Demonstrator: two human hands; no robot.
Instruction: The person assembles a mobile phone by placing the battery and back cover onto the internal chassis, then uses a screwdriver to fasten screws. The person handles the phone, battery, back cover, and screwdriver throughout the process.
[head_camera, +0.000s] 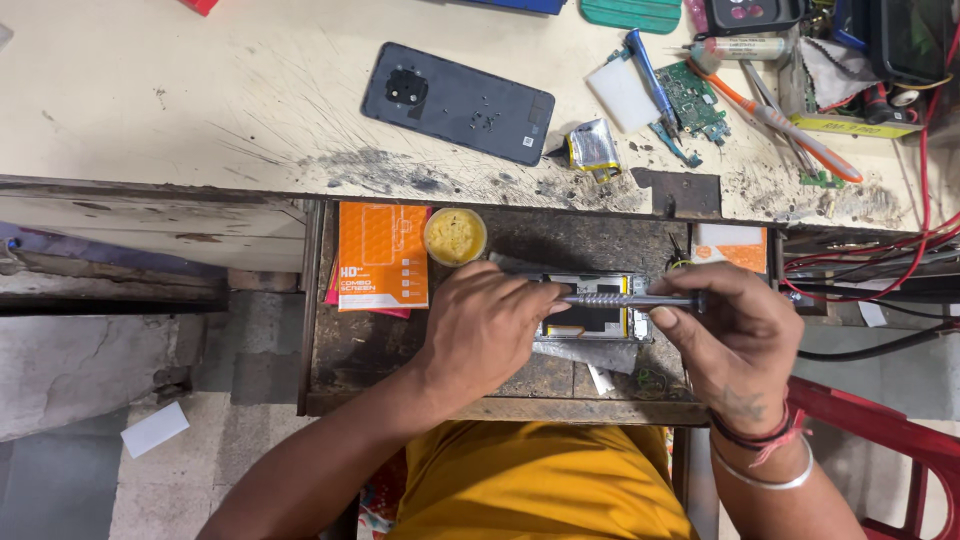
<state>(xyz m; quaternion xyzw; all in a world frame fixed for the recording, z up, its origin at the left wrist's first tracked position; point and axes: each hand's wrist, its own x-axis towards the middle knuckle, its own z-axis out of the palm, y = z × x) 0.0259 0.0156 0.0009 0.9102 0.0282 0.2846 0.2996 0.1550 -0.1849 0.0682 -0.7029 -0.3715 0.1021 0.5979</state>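
Observation:
My left hand (487, 327) rests on the left end of an opened phone (598, 318) lying in an open wooden drawer (355, 345), its fingers touching the screwdriver's tip end. My right hand (733, 335) grips a slim metal screwdriver (625, 299), held level across the phone's top edge. The phone's insides show black and yellow parts. Its left part is hidden under my left hand.
In the drawer lie an orange packet (383, 254), a small round tub of yellow paste (455, 236) and an orange-white box (731, 246). On the worn bench above are a dark phone back cover (458, 103), a silver battery pouch (594, 148), a green circuit board (692, 100), tools and red wires (905, 255).

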